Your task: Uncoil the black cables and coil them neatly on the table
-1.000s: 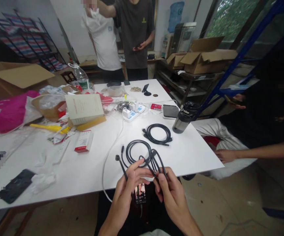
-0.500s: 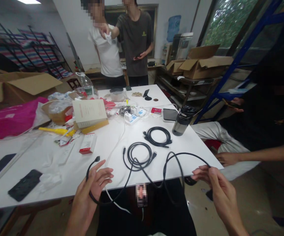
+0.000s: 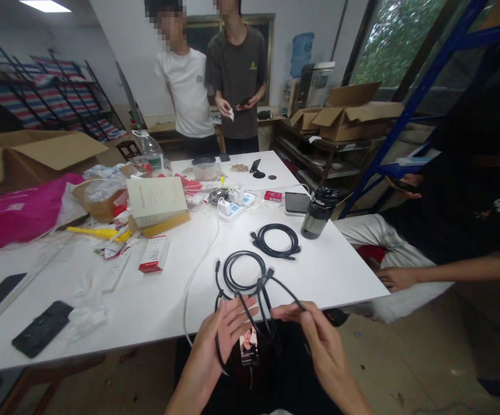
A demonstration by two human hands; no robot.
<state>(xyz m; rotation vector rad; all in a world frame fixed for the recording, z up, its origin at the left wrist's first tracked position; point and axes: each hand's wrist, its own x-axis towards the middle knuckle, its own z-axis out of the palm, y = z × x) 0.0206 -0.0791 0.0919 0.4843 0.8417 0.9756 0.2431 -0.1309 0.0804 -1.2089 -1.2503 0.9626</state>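
My left hand (image 3: 226,331) is at the table's near edge, fingers stretched out and the palm turned inward. A black cable (image 3: 290,290) hangs looped over its thumb and palm. Close by on the right, my right hand (image 3: 319,331) pinches the same cable between thumb and fingers. Loose loops of it droop between the two hands, partly hidden by the fingers. Just beyond lies a coiled black cable (image 3: 244,253) with plugs at its ends. Behind that sits another coiled black cable (image 3: 298,239). A lit phone (image 3: 248,349) shows below my hands.
A dark tumbler (image 3: 314,219) stands near the right edge. A white power strip (image 3: 235,210), a red-and-white box (image 3: 154,253), a black phone (image 3: 42,328) and packaging clutter share the table (image 3: 180,305). A seated person is at right; two people stand behind the table.
My hands have come together from wide apart, the left moving right and the right moving left. The cable between them now hangs in tighter loops. A standing person's raised arm has lowered.
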